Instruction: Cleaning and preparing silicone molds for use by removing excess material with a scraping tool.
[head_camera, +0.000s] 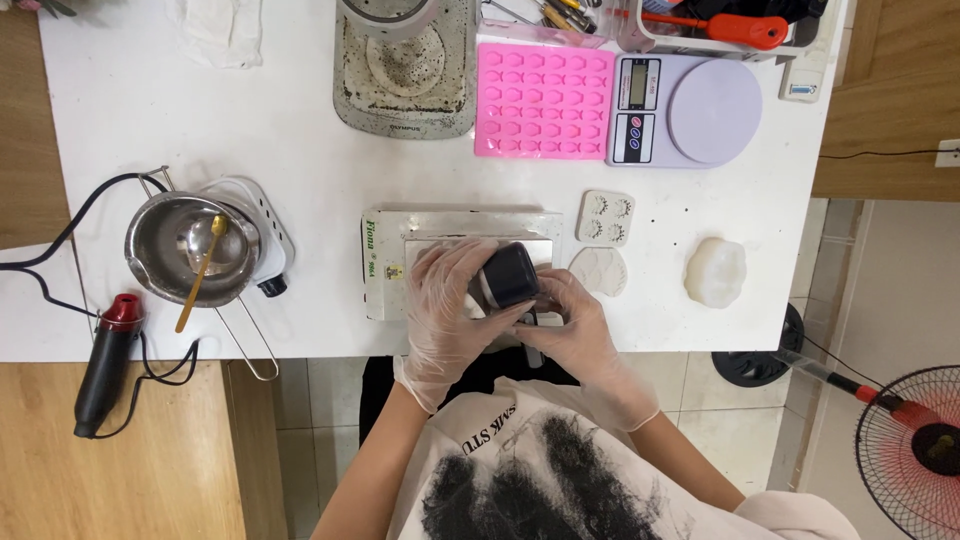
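Both my hands wear thin clear gloves and work over a small flat scale (385, 225) near the table's front edge. My left hand (447, 310) wraps around a small dark bottle with a black cap (508, 276), tilted on its side. My right hand (570, 320) touches the same bottle from the right and below, fingers curled at its lower end. The scale's platform is mostly hidden under my hands. Two pale flat moulds (606, 217) (600, 270) lie just right of the scale, and a white flower-shaped piece (716, 271) lies further right.
A steel pot with a gold spoon (190, 250) sits on a small white heater at the left, with a red-and-black heat gun (105, 365) beside it. A pink silicone mould (543, 101), lilac kitchen scale (690, 110), stained grey tray (405, 75) and tool box stand at the back.
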